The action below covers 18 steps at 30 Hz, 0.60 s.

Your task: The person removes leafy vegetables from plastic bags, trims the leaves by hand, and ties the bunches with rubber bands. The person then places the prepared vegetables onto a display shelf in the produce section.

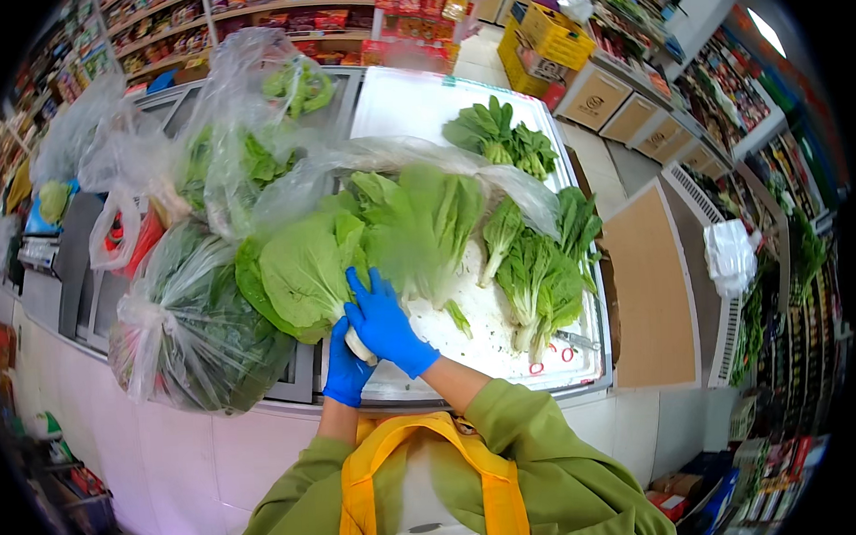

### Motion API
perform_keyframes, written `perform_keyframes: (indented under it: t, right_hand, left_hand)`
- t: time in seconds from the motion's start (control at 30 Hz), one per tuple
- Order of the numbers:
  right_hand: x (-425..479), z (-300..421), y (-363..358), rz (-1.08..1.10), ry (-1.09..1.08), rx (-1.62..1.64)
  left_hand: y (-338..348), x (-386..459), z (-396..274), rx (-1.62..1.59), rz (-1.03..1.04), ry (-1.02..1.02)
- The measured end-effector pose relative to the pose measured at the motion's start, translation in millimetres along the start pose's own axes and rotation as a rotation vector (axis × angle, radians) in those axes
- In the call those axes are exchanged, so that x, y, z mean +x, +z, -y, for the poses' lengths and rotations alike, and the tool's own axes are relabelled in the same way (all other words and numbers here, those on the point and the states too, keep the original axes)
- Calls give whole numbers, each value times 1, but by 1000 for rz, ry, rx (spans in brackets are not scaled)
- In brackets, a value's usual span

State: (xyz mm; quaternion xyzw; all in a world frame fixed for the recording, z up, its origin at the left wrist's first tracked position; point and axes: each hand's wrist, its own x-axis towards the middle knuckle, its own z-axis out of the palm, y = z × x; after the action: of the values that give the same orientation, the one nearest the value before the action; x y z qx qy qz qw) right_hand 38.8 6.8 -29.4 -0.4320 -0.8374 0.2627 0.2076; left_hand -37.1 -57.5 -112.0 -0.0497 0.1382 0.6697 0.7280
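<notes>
A head of leafy greens (304, 268) with broad pale-green leaves is tilted towards me over the white work surface (431, 345). My left hand (347, 369), in a blue glove, grips its pale stem end from the left. The fingers of my right hand (391, 329), also gloved in blue, lie over the stem and leaf bases from the other side. Just beyond my hands are more upright leafy heads (426, 225), partly blurred. A loose leaf piece (458, 318) lies to the right of my right hand.
A tied clear plastic bag of greens (204, 332) bulges at the left. Behind it stand open plastic bags (243, 132). Bunches of smaller greens (541, 281) lie at the right, near a thin metal tool (579, 340). A brown board (651, 288) lies beyond the right edge.
</notes>
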Motion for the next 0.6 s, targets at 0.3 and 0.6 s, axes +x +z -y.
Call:
perform_keyframes:
  t: [0.3, 0.6]
  right_hand:
    - [-6, 21, -10, 36, 156, -5]
    - [-1, 51, -58, -256, -71, 537]
  left_hand:
    - [57, -10, 4, 119, -12, -55]
    - [68, -6, -22, -70, 212, -66]
